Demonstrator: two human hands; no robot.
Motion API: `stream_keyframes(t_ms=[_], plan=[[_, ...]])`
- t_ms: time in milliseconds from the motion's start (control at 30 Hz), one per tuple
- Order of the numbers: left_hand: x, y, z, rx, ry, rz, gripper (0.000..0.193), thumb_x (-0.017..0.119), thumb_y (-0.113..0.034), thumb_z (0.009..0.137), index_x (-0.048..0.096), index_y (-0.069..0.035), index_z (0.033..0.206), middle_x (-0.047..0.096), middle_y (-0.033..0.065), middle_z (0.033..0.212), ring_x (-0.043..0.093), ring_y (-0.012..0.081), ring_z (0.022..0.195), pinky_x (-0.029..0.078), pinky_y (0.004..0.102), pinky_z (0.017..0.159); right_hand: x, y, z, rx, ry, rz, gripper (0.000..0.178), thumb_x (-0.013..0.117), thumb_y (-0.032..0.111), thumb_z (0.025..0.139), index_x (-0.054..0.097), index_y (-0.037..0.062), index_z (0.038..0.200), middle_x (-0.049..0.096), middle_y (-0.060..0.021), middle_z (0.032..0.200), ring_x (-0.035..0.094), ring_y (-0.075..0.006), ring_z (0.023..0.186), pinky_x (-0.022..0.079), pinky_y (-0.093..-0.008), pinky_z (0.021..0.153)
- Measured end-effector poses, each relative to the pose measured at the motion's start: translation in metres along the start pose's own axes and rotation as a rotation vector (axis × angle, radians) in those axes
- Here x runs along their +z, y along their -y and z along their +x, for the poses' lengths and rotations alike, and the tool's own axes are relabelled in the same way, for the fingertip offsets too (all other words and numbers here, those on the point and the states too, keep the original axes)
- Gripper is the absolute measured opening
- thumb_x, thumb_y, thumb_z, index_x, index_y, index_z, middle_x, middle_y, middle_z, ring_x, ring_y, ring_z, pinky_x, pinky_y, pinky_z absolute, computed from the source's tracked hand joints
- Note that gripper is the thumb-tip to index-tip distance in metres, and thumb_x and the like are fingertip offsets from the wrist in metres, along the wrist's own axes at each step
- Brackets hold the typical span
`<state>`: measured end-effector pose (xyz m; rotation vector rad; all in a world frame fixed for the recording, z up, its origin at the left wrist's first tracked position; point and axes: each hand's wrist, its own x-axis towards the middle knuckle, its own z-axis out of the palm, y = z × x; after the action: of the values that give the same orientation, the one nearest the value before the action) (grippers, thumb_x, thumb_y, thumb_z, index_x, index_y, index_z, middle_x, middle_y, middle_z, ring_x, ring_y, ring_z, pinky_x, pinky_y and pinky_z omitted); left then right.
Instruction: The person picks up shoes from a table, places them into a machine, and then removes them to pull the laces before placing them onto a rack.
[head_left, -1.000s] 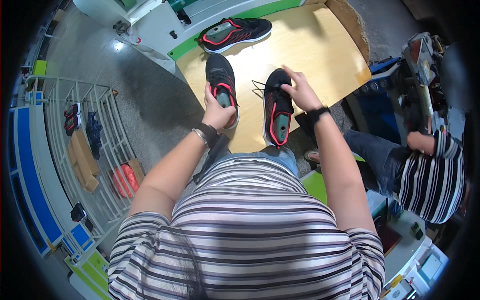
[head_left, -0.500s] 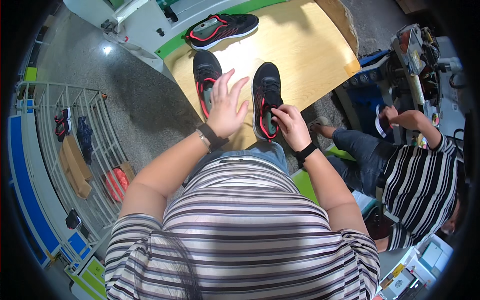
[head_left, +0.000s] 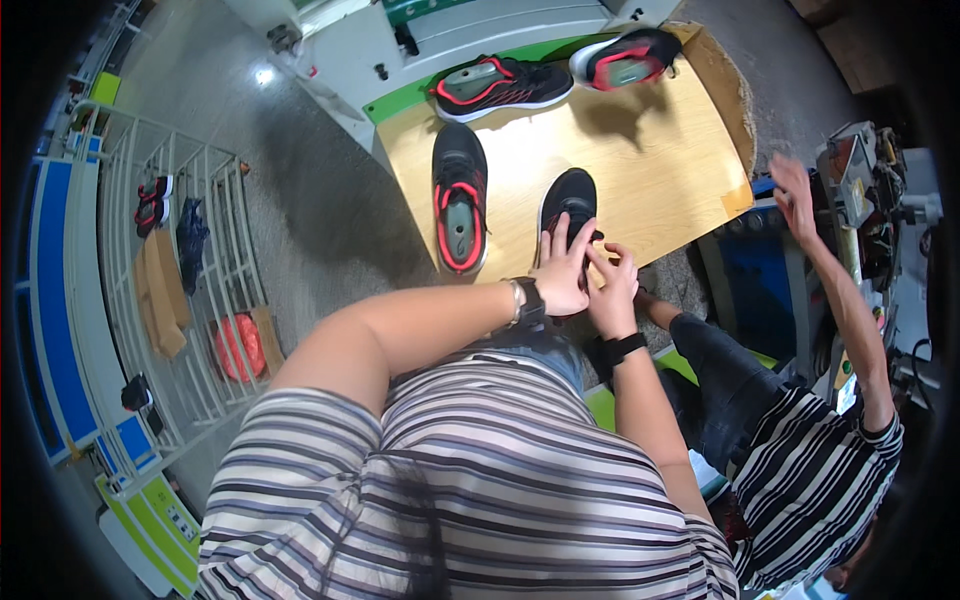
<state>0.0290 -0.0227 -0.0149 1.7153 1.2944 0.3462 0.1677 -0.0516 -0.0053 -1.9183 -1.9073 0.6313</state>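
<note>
A black sneaker (head_left: 573, 188) with a white sole stands before me, toe pointing away. My left hand (head_left: 562, 277) lies over its lace area, with the fingers stretched and apart. At the shoe's right edge, my right hand (head_left: 612, 290) has its fingers bent and gripping the upper by the opening. My hands cover the shoe's opening and heel. To the left stands a second black sneaker (head_left: 460, 150) with a red-edged collar and a grey-green shoe last inside.
On the wooden table (head_left: 650, 165), another sneaker (head_left: 520, 90) lies near the far edge. Beside it a tilted, blurred sneaker (head_left: 628, 62) casts a shadow below. At right, a co-worker's hand (head_left: 795, 195) is raised. A white wire rack (head_left: 235, 225) stands left.
My left hand has moved right, from the left sneaker onto the right one. The co-worker's hand has swung away, and a sneaker has come in at the table's far right.
</note>
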Motion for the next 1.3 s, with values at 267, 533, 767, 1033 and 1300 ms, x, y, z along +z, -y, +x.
stream_keyframes(t_ms=[267,533,767,1033,1300], plan=[[0.003,-0.004,-0.007,0.052,-0.367,-0.155,0.083,0.068,0.0,0.066,0.035,-0.021,0.138,0.024,0.0256,0.149,0.023,0.0505,0.139,0.027,0.0516,0.115,-0.063,-0.03,0.033,0.41,0.145,0.941,0.031,0.063,0.027,0.097,0.066,0.0072,0.12,0.066,-0.0031,0.113,0.06,-0.0145,0.099,0.047,-0.0288,0.087],[-0.203,-0.023,-0.156,0.188,-0.216,-0.997,0.079,0.072,0.004,0.071,0.038,-0.009,0.141,0.052,0.0094,0.125,0.054,0.0172,0.111,0.045,0.029,0.094,-0.01,0.055,0.034,0.049,0.002,0.704,0.023,0.066,0.014,0.093,0.064,0.0052,0.115,0.063,-0.0076,0.11,0.062,-0.0175,0.094,0.052,-0.0299,0.081],[-0.242,0.02,-0.26,-0.009,-0.804,-0.735,0.075,0.063,0.002,0.075,0.033,-0.009,0.143,0.046,0.0115,0.132,0.052,0.0191,0.11,0.046,0.0311,0.091,0.098,0.174,0.023,-0.139,-0.03,0.448,0.111,0.084,0.017,0.07,0.013,0.0019,0.154,0.037,-0.0308,0.143,0.037,-0.0461,0.133,0.035,-0.0447,0.111],[-0.228,0.054,-0.273,-0.11,-0.765,-1.145,0.079,0.06,0.013,0.068,0.036,-0.01,0.14,0.046,0.0106,0.129,0.053,0.0234,0.112,0.049,0.0338,0.094,-0.011,0.134,0.059,0.217,0.322,1.283,0.093,0.066,-0.005,0.084,0.012,0.0126,0.158,0.055,-0.0125,0.13,0.059,-0.017,0.108,0.05,-0.0291,0.09],[-0.321,-0.044,-0.111,0.211,-0.534,-0.999,0.077,0.063,0.008,0.07,0.037,-0.006,0.141,0.047,0.0128,0.135,0.049,0.0209,0.119,0.046,0.0313,0.095,-0.182,0.162,0.168,-0.263,0.098,0.883,0.094,0.067,0.0,0.082,0.014,0.0133,0.158,0.053,-0.0122,0.133,0.057,-0.0167,0.11,0.045,-0.0278,0.096]])
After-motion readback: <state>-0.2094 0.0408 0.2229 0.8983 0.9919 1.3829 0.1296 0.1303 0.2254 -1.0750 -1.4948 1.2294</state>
